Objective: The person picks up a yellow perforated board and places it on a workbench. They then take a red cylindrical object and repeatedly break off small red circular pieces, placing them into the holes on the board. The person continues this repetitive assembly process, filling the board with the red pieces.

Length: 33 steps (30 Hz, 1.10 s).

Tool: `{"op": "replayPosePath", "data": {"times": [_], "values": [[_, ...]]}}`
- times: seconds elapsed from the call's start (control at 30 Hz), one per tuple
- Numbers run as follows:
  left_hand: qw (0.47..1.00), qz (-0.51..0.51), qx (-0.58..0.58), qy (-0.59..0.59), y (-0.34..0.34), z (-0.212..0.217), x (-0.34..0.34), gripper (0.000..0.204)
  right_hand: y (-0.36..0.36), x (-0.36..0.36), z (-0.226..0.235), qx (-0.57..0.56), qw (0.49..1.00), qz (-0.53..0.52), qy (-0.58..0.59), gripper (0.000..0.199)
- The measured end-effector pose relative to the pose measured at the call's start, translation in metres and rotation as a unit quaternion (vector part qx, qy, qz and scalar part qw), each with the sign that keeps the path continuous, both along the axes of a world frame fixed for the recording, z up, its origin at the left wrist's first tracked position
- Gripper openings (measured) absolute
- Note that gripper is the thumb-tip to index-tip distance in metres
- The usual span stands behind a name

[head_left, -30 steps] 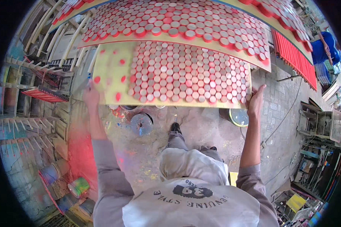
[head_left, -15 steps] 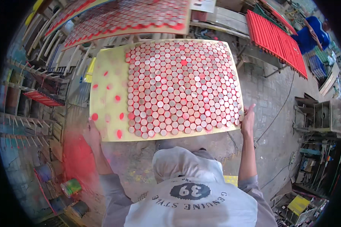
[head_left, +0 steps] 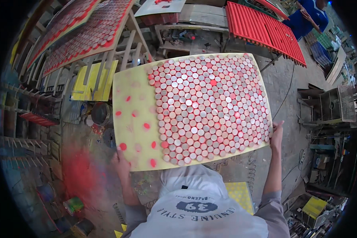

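the left hand (head_left: 121, 162) holds the lower left corner of a yellow board (head_left: 133, 119), with the fingers closed around its edge, and the right hand (head_left: 277, 135) is flat against the right edge near the lower right corner, the fingers stretched up along the side; how far this grip goes under the board i cannot tell. the board is held up in front of the person, about level, above the floor (head_left: 87, 174) and not resting on any surface. most of it is covered with round caps (head_left: 210, 107), grey and red, which stand close together in rows; the left strip is bare yellow with red round spots of paint. i judge that the board is thin and stiff enough to carry but may bend a little in the middle, and with so many caps it is probably not light. the caps look loose, so any tilt can make them slide or fall, and the load sits more to the right side. the best place to hold seems to be the two opposite edges, with hands wide apart, as now, keeping it flat. around are slanted racks with other boards of caps (head_left: 87, 35) at upper left, a red ribbed panel (head_left: 265, 31) at upper right, and a red paint stain on the floor at lower left.
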<state>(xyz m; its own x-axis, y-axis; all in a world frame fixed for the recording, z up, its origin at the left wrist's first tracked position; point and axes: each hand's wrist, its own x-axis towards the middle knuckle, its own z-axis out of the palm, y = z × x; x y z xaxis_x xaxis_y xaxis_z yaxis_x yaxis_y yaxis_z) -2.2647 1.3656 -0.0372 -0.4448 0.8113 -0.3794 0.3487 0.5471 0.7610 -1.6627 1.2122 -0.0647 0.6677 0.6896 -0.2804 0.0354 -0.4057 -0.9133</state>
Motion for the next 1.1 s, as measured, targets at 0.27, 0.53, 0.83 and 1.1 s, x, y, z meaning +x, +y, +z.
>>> {"op": "replayPosePath", "data": {"times": [0.27,0.53,0.83,1.1], "values": [[0.989,-0.059,0.004,-0.136,0.035,0.019,-0.044,0.04,0.039,-0.023,0.026,0.07,0.991,-0.009,0.113,0.097],[0.957,-0.124,-0.014,-0.261,0.022,0.023,-0.1,0.054,0.009,-0.049,0.041,0.069,0.992,-0.01,0.103,0.096],[0.874,-0.117,-0.092,-0.462,0.073,0.033,-0.112,0.064,0.008,-0.068,0.045,0.071,0.993,0.003,0.097,0.09],[0.973,-0.183,-0.039,-0.137,0.092,0.052,-0.072,0.049,0.017,-0.039,0.039,0.01,0.999,0.014,0.043,0.093]]}}
